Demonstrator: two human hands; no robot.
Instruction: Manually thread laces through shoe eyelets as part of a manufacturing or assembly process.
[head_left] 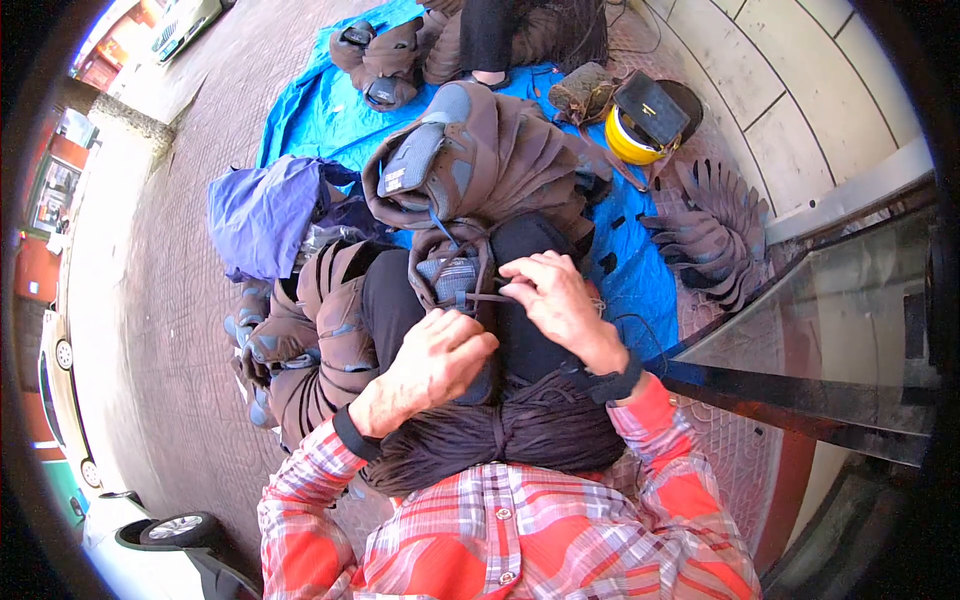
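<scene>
Shoe upper [447, 274] lies between the knees, partly screened by the left hand [435, 365]. Beyond it I see blue tarp [642, 285], mostly open along its right edge; then stacked brown uppers [500, 160], one tongue's pale print too small to read. Right grip [562, 305] pinches dark lace [489, 297]; left fingertips are hidden, so I can't tell.

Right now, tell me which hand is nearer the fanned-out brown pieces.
Right: the right hand is to the left of the fanned-out brown pieces; the left hand is farther left, nearer the torso.
</scene>
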